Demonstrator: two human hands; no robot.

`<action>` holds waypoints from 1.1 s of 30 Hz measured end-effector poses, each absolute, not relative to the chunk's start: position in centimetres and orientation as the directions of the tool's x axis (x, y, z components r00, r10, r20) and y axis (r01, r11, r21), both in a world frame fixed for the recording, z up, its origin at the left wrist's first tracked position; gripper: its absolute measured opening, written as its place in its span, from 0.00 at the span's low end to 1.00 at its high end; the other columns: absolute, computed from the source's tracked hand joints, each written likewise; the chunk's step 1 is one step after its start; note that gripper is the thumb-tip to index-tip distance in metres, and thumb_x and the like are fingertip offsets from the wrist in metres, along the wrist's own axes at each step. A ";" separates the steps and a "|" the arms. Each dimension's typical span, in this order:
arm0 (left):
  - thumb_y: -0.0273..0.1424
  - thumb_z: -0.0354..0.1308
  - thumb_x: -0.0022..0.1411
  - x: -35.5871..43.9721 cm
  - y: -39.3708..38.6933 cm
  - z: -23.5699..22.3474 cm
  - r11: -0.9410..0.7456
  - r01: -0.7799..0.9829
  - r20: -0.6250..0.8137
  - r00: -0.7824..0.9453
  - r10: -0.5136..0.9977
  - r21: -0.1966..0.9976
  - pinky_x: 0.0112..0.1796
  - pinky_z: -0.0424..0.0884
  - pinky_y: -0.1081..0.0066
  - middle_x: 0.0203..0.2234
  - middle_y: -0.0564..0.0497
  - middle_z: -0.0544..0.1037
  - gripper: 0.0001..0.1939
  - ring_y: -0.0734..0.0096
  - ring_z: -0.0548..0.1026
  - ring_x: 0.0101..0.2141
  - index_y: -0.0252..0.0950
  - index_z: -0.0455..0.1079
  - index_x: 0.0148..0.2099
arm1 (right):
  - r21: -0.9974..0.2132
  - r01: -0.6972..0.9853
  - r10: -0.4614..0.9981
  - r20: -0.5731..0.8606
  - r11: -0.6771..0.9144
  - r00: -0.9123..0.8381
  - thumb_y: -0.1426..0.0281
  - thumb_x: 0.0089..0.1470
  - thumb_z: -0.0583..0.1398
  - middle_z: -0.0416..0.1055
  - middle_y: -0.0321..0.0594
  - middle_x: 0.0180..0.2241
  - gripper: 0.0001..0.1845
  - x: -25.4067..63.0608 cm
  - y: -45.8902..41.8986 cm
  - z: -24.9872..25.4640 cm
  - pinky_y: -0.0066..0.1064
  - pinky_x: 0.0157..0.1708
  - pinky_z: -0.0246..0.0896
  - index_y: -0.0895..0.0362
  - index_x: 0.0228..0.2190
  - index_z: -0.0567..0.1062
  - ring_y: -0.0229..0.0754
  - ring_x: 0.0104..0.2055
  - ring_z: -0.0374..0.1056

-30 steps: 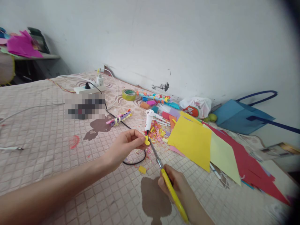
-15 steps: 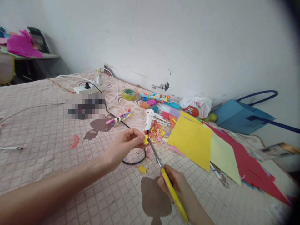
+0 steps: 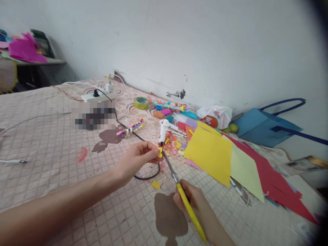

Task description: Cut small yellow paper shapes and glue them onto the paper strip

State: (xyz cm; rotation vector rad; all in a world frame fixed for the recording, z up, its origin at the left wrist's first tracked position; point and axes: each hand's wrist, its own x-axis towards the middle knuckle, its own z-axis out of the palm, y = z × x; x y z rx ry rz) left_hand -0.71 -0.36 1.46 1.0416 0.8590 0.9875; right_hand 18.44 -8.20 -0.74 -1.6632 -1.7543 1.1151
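Observation:
Between the thumb and fingers of my left hand is a small yellow paper piece. My right hand is closed around yellow-handled scissors, whose blades point up and left, with their tips right beside the yellow piece. Whether the blades touch it I cannot tell. Just beyond my fingertips a white glue gun stands nozzle down among colourful paper scraps. Below my left hand a small yellow rectangle lies on the quilted cover.
Yellow sheets and red sheets lie to the right, near a blue bag. A tape roll and a decorated purple stick sit farther back. A black cord loops under my left hand from the power strip.
Almost nothing differs. The yellow piece looks slightly turned in my left fingers, and the scissor tips stay beside it.

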 end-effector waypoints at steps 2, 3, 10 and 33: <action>0.33 0.60 0.53 -0.8 -0.3 1.5 0.186 -0.235 -0.103 0.326 0.940 0.954 0.36 0.70 0.71 0.24 0.53 0.76 0.09 0.75 0.74 0.27 0.33 0.66 0.28 | -0.805 0.589 0.970 -0.195 -0.073 -0.147 0.62 0.48 0.55 0.51 0.29 0.16 0.14 18.2 -8.2 -0.3 0.23 0.17 0.42 0.55 0.20 0.57 0.31 0.18 0.46; 0.33 0.60 0.53 -0.8 -0.3 1.5 0.184 -0.229 -0.102 0.330 0.938 0.956 0.36 0.70 0.71 0.24 0.53 0.76 0.09 0.75 0.74 0.27 0.33 0.66 0.28 | -0.804 0.590 0.968 -0.200 -0.075 -0.149 0.61 0.47 0.55 0.51 0.29 0.16 0.15 18.1 -8.2 0.0 0.23 0.17 0.42 0.55 0.19 0.56 0.31 0.18 0.46; 0.33 0.60 0.53 -1.1 0.1 1.5 0.175 -0.165 -0.105 0.363 0.926 0.971 0.35 0.69 0.72 0.23 0.53 0.76 0.09 0.74 0.74 0.27 0.33 0.67 0.28 | -0.816 0.573 0.964 -0.205 -0.073 -0.170 0.58 0.47 0.55 0.52 0.29 0.18 0.18 18.0 -8.3 0.4 0.23 0.17 0.43 0.56 0.20 0.56 0.30 0.20 0.46; 0.34 0.60 0.53 -1.2 0.3 1.1 0.180 -0.221 -0.078 0.401 0.913 0.959 0.38 0.70 0.68 0.26 0.52 0.75 0.09 0.73 0.74 0.30 0.33 0.67 0.30 | -0.862 0.479 0.945 -0.278 -0.167 -0.170 0.62 0.49 0.54 0.53 0.27 0.15 0.12 18.6 -8.4 -0.4 0.24 0.16 0.41 0.54 0.21 0.57 0.30 0.15 0.46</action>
